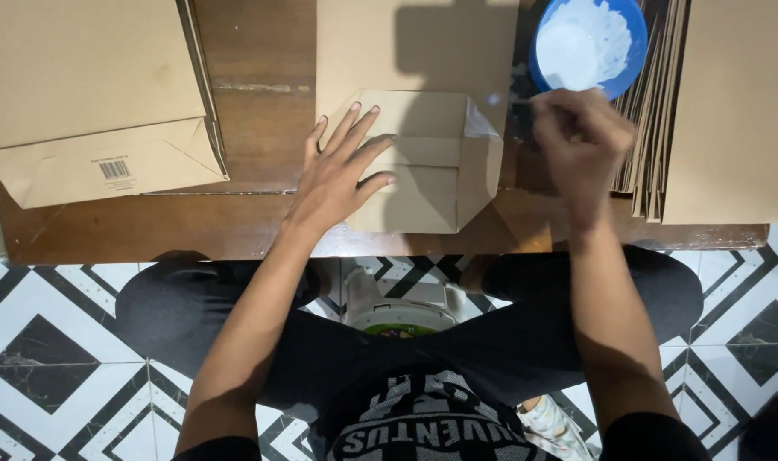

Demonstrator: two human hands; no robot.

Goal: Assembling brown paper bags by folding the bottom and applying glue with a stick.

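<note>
My left hand [342, 175] lies open, flat on the paper bag [423, 162]. My right hand [581, 145] is closed; what it grips is blurred. The bag looks light and creasable: press on its folded flaps.

Brown paper bag [410, 128] flat at centre, stacked brown bags [81, 94] left — white barcode label [115, 170], more bags [722, 102] right

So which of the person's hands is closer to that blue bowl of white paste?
The right. The right hand is just below the blue bowl, nearly touching its rim. The left hand lies flat on the folded brown paper bag, well off to the bowl's left.
</note>
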